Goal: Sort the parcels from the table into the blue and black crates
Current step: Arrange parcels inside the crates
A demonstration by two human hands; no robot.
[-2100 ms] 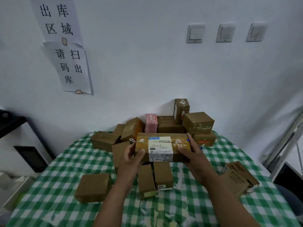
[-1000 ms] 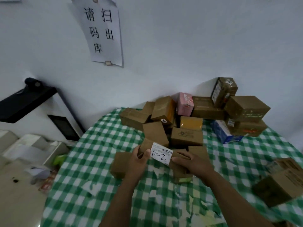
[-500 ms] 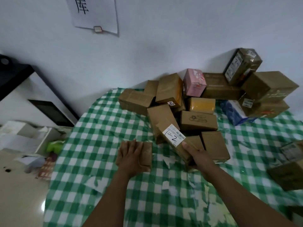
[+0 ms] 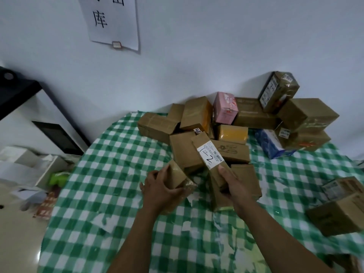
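My right hand (image 4: pixel 234 187) grips the near end of a long brown parcel (image 4: pixel 208 152) with a white label marked 1-2, held tilted above the table. My left hand (image 4: pixel 161 189) grips a small brown box (image 4: pixel 178 177), lifted at an angle just above the green checked tablecloth (image 4: pixel 110 174). Behind them a pile of parcels lies against the wall: brown boxes, a pink box (image 4: pixel 225 107), a yellow box (image 4: pixel 232 133) and a blue packet (image 4: pixel 272 143). No crate is in view.
Two brown boxes (image 4: pixel 338 209) sit at the table's right edge. Left of the table stand a white cabinet with a black top (image 4: pixel 17 91) and white cartons (image 4: pixel 21 164) on the floor. A paper sign (image 4: pixel 112 22) hangs on the wall.
My left hand let go of the labelled parcel, came down on a small box and has now lifted it. My right hand alone holds the long parcel. The view swung left and down.
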